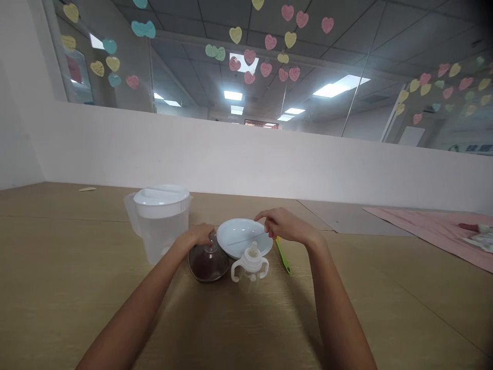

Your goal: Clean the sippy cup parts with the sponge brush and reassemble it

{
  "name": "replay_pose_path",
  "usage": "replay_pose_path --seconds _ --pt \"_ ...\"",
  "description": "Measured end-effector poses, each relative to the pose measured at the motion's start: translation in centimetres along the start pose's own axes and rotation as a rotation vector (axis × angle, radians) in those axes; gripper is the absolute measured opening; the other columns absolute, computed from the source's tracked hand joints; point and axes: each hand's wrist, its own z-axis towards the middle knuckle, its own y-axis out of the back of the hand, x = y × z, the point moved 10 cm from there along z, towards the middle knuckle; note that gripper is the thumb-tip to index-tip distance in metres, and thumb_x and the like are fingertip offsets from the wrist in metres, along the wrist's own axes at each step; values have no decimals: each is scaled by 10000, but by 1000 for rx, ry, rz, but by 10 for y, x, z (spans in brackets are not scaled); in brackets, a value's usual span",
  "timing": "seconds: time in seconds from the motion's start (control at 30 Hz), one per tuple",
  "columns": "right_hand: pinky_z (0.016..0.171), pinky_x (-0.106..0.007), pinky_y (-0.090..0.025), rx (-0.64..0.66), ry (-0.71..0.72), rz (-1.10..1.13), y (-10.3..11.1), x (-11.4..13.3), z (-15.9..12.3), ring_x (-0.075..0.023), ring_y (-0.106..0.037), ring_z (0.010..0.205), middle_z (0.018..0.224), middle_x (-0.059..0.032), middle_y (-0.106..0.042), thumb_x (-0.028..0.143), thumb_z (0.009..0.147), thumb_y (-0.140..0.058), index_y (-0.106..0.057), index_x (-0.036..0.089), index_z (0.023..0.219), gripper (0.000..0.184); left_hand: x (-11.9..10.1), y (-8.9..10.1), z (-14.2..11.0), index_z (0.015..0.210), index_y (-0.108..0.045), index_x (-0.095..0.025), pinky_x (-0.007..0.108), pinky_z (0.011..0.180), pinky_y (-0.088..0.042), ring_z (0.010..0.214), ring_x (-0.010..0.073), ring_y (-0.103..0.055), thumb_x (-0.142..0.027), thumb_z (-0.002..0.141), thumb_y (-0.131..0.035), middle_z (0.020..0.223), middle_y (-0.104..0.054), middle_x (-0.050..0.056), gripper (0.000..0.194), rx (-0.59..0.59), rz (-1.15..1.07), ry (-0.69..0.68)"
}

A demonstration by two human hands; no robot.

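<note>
My left hand (201, 234) is closed at the narrow clear top of a dark, rounded glass-like vessel (208, 264). Its fingertips are partly hidden, and the vessel's exact kind is unclear. My right hand (283, 224) reaches over the right rim of a shallow white bowl (234, 231), index finger stretched toward the rim and the other fingers curled. Across the bowl runs a thin line, perhaps a reflection. In front of the bowl stands a clear baby bottle (252, 263) with white handles and a teat. A green-handled utensil (284, 257) lies below my right hand, its upper end yellow.
A lidded translucent pitcher (164, 223) stands left of the dark vessel. On the far right a pink cloth (423, 226) covers part of the wooden table (77, 288). The white wall (231, 154) rises behind, with windows bearing heart-shaped notes.
</note>
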Motion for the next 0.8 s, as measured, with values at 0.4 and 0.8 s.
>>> replay_pose_path --seconds 0.4,0.8 --pt "589 -221 -431 97 68 37 -4 17 -9 -128 -585 683 836 -59 -648 208 772 -469 -527 151 1157 394 -144 72 -84 1261 -430 -271 281 842 -422 1035 187 -520 -374 773 -502 1256 -496 39 503 -111 -249 -430" --pt "555 -208 -445 299 -31 10 -24 3 -9 -133 -611 635 823 -46 -672 293 579 -693 -603 136 1031 487 -153 30 -61 1213 -350 -241 287 816 -428 1002 189 -542 -287 687 -595 1112 -580 41 582 31 -354 -384"
